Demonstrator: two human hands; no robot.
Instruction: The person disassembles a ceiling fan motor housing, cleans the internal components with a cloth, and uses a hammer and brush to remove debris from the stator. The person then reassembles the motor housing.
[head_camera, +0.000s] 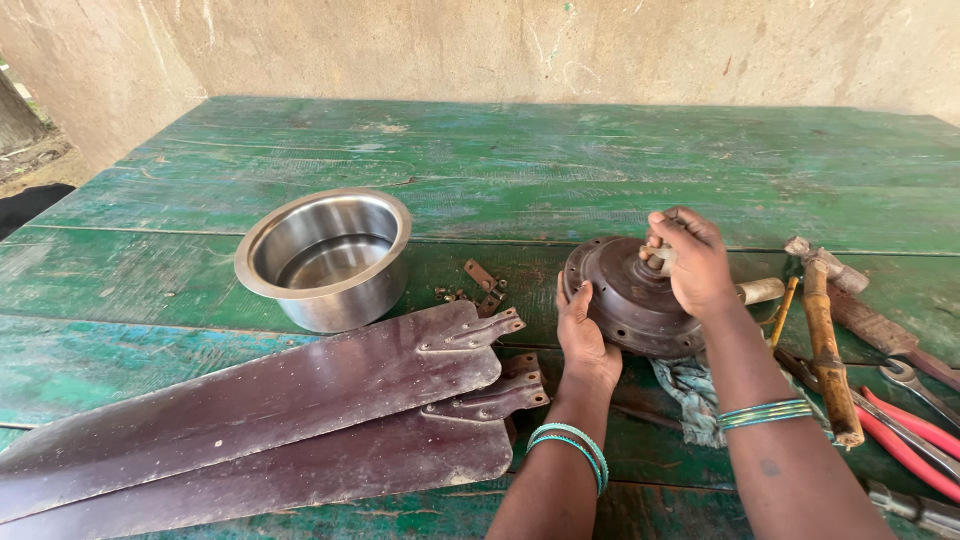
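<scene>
A round dark brown fan motor housing (625, 300) rests on the green wooden table (560, 170). My left hand (583, 338) presses flat against its near left rim. My right hand (690, 260) is closed around a short pale shaft sticking up from the top of the housing. Both wrists wear teal bangles. A blue-grey rag (690, 392) lies under the housing's near edge.
Two long brown fan blades (290, 400) lie at the near left. A steel bowl (325, 255) stands behind them, with small brackets and screws (478, 285) beside it. At the right lie a hammer (825, 330), red-handled pliers (910, 430) and other tools.
</scene>
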